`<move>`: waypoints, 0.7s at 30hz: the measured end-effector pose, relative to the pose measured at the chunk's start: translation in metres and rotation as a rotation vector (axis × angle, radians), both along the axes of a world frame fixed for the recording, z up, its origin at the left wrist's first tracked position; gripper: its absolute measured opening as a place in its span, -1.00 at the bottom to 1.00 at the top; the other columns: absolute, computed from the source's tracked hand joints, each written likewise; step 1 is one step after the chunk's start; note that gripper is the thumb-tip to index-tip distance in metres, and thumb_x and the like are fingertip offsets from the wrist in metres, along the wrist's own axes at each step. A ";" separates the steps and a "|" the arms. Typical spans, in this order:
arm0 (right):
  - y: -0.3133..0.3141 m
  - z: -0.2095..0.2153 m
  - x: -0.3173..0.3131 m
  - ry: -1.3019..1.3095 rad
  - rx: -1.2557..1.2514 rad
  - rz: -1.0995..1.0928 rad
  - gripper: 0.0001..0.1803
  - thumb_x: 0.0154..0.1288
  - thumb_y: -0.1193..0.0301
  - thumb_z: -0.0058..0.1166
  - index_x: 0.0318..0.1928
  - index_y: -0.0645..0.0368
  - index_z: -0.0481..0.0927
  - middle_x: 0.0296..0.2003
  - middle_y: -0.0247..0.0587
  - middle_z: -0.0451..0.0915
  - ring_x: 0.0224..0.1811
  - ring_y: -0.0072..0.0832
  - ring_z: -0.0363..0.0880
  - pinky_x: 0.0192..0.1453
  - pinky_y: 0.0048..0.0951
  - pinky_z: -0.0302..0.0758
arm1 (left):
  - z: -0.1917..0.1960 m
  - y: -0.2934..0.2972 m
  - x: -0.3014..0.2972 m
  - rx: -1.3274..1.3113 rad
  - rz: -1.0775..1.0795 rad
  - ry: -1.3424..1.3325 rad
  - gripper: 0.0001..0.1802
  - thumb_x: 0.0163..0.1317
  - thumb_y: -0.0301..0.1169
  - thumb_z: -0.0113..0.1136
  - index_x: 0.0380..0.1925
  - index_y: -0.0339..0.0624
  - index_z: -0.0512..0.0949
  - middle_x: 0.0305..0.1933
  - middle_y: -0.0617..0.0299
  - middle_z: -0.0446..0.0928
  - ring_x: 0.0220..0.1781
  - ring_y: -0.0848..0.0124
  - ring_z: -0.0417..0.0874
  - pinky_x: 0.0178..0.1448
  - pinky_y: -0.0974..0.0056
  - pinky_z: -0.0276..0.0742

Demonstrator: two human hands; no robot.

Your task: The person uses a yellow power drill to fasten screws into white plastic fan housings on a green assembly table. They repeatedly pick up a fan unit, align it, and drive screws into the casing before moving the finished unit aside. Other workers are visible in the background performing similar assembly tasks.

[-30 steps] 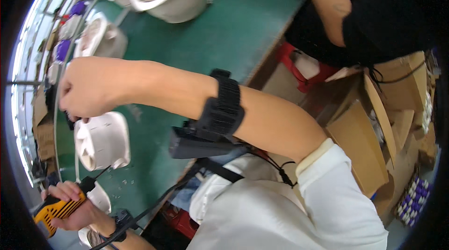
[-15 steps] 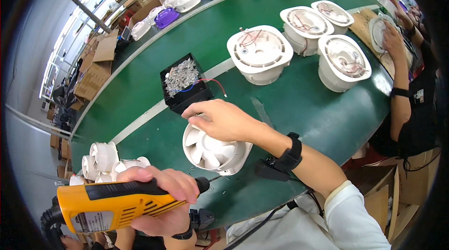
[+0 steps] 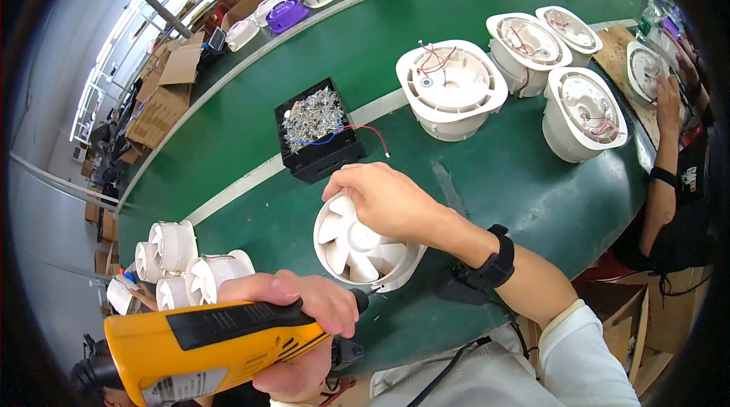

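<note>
Power driver (image 3: pixel 236 350): Closer in than half a second ago, its dark bit (image 3: pixel 371 292) now at the near edge of a white fan (image 3: pixel 361 238); whether the tip touches cannot be told from here.
Left hand (image 3: pixel 328 305): Wrapped firmly, fingers and thumb closed about the driver's yellow-and-black body, on the near left side of the fan.
Right hand (image 3: pixel 388 198): Laid over the fan's far right rim, fingers bent; their tips are hidden, so whether they pinch the rim or merely rest on it cannot be told. A black strap (image 3: pixel 498 259) circles the forearm, to the right of the fan.
Fan: Blades up on the green bench (image 3: pixel 494 179), between the driver's bit and the right hand.
Screw box (image 3: pixel 327 163): Black, heaped with silvery screws (image 3: pixel 313 119), just beyond the fan; a red-and-blue lead (image 3: pixel 370 130) curls off to its right.
Other fans (image 3: pixel 176 246): White, clustered well to the left of the fan.
Housings (image 3: pixel 449 127): Four, white, reddish wires in their open tops, beyond the fan and to its right.
Co-worker's hand (image 3: pixel 669 106): Far to the right of the fan, past the housings, at a round white part (image 3: pixel 645 71) on a wooden board (image 3: pixel 617 65).
Shells (image 3: pixel 287 16): Purple and white, far beyond the fan, leftward, near an open cardboard box (image 3: pixel 156 112).
</note>
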State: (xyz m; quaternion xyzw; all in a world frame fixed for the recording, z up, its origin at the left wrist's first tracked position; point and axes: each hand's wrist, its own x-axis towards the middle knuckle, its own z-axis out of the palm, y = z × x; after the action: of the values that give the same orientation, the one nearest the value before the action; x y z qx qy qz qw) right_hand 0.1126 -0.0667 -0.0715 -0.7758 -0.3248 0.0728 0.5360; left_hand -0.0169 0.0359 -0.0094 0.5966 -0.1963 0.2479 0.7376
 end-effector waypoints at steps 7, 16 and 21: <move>-0.004 -0.001 0.001 0.019 0.011 -0.011 -0.80 0.23 0.58 -0.15 -0.26 0.26 0.59 -0.27 -0.03 0.60 -0.15 -0.09 0.54 -0.06 -0.23 0.43 | -0.006 -0.003 0.006 -0.031 -0.021 -0.001 -0.28 0.21 0.24 -0.05 -0.05 -0.23 0.15 -0.62 0.13 0.41 -0.80 0.35 0.38 -0.71 0.30 0.35; -0.002 0.002 0.000 0.005 0.012 -0.015 -0.79 0.22 0.59 -0.16 -0.27 0.29 0.58 -0.28 0.02 0.60 -0.15 -0.07 0.54 -0.06 -0.23 0.43 | 0.002 -0.008 -0.001 -0.004 0.033 0.131 -0.22 0.11 0.35 -0.05 -0.09 -0.17 0.17 -0.63 0.15 0.39 -0.79 0.35 0.35 -0.71 0.28 0.33; -0.003 0.000 0.001 0.021 0.013 -0.015 -0.79 0.20 0.60 -0.15 -0.25 0.29 0.58 -0.29 0.04 0.59 -0.16 -0.06 0.54 -0.06 -0.23 0.43 | 0.003 -0.010 -0.002 0.014 0.051 0.157 -0.22 0.10 0.36 -0.05 -0.12 -0.17 0.17 -0.64 0.16 0.38 -0.78 0.35 0.36 -0.71 0.27 0.34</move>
State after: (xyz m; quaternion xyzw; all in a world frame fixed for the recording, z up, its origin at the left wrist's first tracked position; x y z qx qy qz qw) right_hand 0.1139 -0.0693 -0.0718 -0.7739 -0.3138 0.0746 0.5451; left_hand -0.0188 0.0262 -0.0068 0.6241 -0.1243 0.2179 0.7400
